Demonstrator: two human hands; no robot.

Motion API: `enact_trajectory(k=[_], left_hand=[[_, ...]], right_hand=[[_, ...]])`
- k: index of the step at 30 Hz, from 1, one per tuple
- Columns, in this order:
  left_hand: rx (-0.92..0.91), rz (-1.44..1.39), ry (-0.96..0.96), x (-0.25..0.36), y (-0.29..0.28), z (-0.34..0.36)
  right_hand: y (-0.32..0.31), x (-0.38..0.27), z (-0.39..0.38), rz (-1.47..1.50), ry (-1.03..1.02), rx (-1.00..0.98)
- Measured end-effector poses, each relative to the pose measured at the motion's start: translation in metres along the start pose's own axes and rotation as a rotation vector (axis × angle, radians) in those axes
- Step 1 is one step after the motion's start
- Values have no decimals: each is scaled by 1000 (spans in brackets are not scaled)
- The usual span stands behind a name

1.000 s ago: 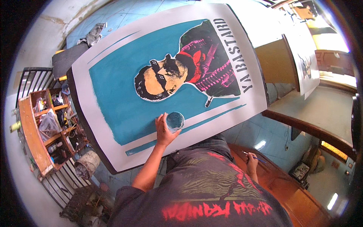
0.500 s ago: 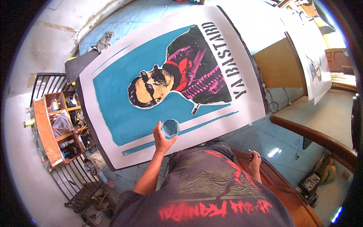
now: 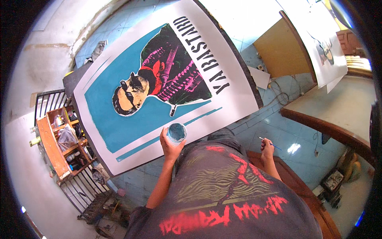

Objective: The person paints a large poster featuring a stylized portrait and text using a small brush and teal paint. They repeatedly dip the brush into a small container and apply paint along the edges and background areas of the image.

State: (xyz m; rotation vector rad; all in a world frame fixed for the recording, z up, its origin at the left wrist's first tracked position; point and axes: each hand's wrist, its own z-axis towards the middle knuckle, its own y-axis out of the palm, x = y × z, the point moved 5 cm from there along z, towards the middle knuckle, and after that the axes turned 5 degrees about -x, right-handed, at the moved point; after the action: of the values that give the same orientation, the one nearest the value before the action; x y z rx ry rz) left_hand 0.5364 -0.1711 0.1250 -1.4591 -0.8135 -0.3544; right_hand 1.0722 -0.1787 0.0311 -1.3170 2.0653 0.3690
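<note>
My left hand (image 3: 171, 149) is wrapped round a small clear cup (image 3: 176, 133) with blue-grey paint in it. The cup is held over the near edge of a large painted poster (image 3: 119, 137). That poster has a white border, a teal ground and a figure in a dark jacket with a red scarf, lying sideways to me. Off to the right, my right hand (image 3: 267, 149) grips a thin paintbrush (image 3: 276, 146) with a blue handle. The brush is away from both the poster and the cup.
A wooden shelf box (image 3: 51, 147) with bags and bottles stands at the left. On the right are a brown-edged table (image 3: 330, 109) and a hanging white sheet (image 3: 324, 47) with a printed picture. A cable (image 3: 280, 95) lies on the blue tiled floor (image 3: 254, 133).
The view has turned, so the poster sits farther left. My right hand has come up slightly with the paintbrush. My left hand still holds the cup over the poster's near edge.
</note>
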Motion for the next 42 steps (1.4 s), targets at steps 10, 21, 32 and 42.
enact_trajectory(k=[10,21,32,42], left_hand=[[-37,-69,70,17,32,5],[-5,-35,114,51,70,7],[296,-33,-141,164,152,12],[370,-39,-222,195,192,-22]], right_hand=[[-37,-23,-4,42,-83,87],[-52,-73,28,60,-126,12],[-79,-211,185,-40,-181,-216],[-45,-287,217,-191,-311,-384]])
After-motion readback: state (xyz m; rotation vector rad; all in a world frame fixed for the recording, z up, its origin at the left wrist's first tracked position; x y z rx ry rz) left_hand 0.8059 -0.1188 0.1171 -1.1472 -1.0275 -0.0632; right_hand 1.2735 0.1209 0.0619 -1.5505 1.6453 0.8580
